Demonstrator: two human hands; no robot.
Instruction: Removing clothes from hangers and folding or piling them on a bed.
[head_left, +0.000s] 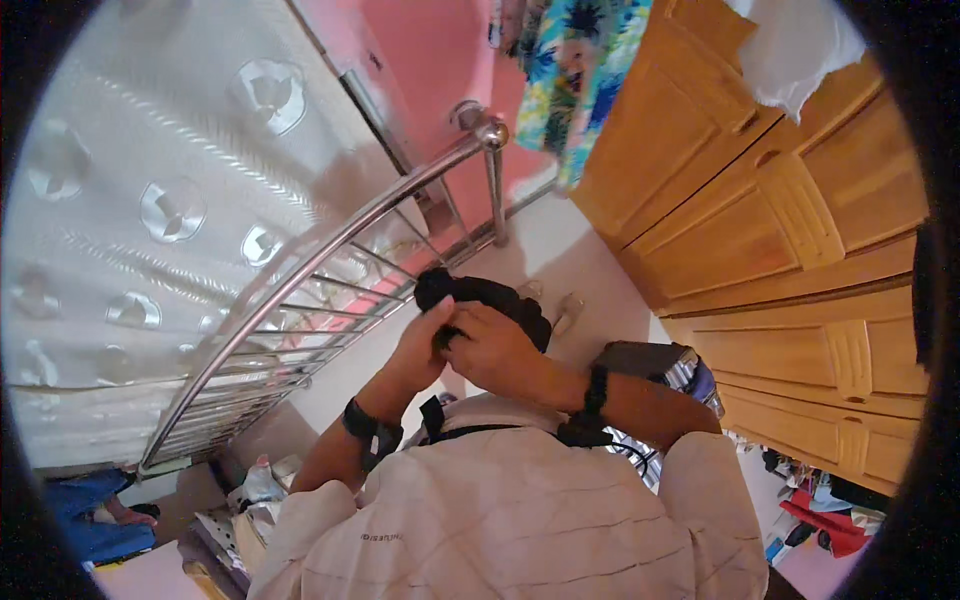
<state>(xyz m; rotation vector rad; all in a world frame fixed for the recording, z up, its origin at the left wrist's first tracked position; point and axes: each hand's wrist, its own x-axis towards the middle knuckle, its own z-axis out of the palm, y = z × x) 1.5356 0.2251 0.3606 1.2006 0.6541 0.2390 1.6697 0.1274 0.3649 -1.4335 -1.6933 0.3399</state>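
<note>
A dark bundle of soft cloth (491, 292) is bunched in front of my chest. My left hand (424, 337) grips its near edge, with the thumb laid along the top. Pressed close beside it, my right hand (487, 345) pinches the same cloth with curled fingers. The fingertips of both hands meet at the fabric, so part of the grip is hidden. Some of the cloth hangs beyond my right knuckles. What kind of garment or item it is, I cannot tell. Black straps circle both of my wrists.
A curved metal bed rail (322, 262) runs along the left, before a bed with a pale patterned cover (180, 225). Wooden wardrobe doors (750, 217) line the right. Slippers (568, 311) lie on the floor ahead. A dark box-like item (645, 358) stands by my right forearm.
</note>
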